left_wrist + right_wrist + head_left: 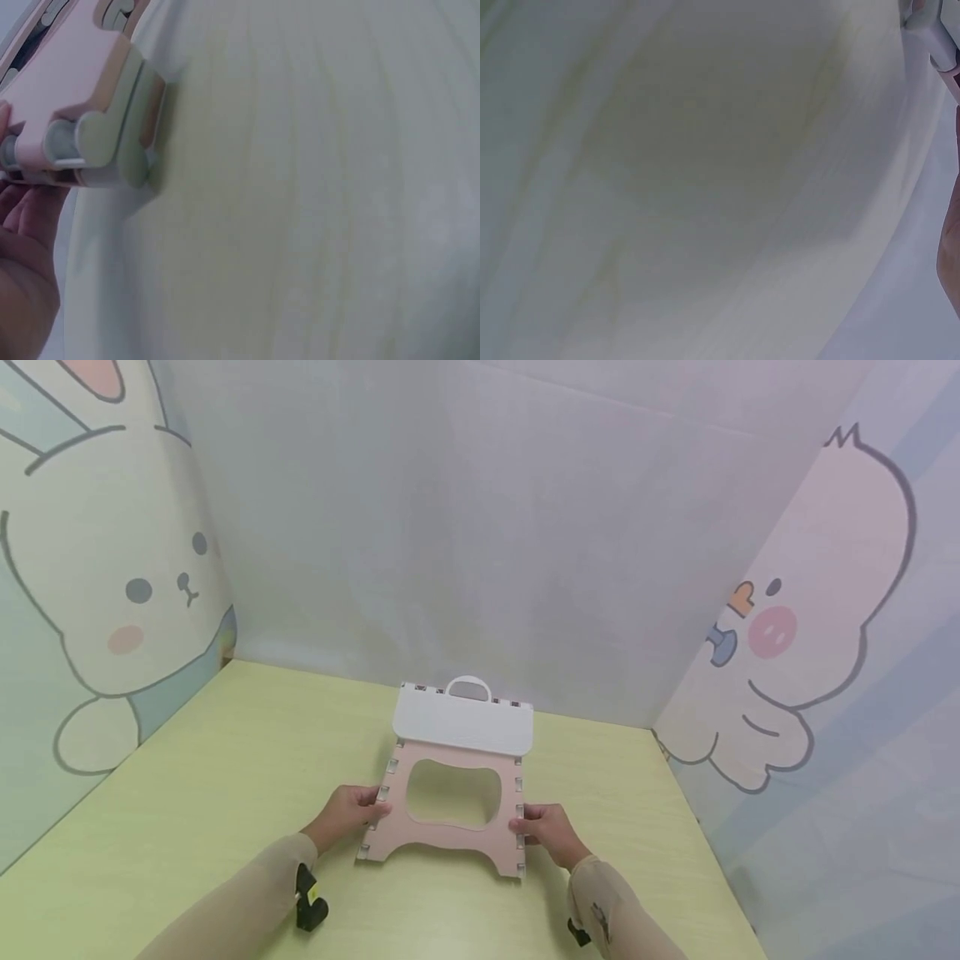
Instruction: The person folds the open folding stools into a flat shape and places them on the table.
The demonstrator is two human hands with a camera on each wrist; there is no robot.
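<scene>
A folding step stool stands in the middle of the head view, with a pink leg panel (457,757) facing me. Its white top (461,720) hangs down over the panel's upper part, and a white loop handle (489,691) sticks up behind. My left hand (341,817) grips the panel's left edge, thumb on the front face. On the opposite edge my right hand (553,833) holds on the same way. The left wrist view shows a pink and pale green foot (71,67) close over the tabletop. Only a grey corner (932,34) shows in the right wrist view.
A pale yellow table (247,752) lies under the stool. Behind it hangs a plain grey sheet (480,527). Cartoon-printed sheets, a rabbit (97,543) at left and a pink figure (840,552) at right, line the sides.
</scene>
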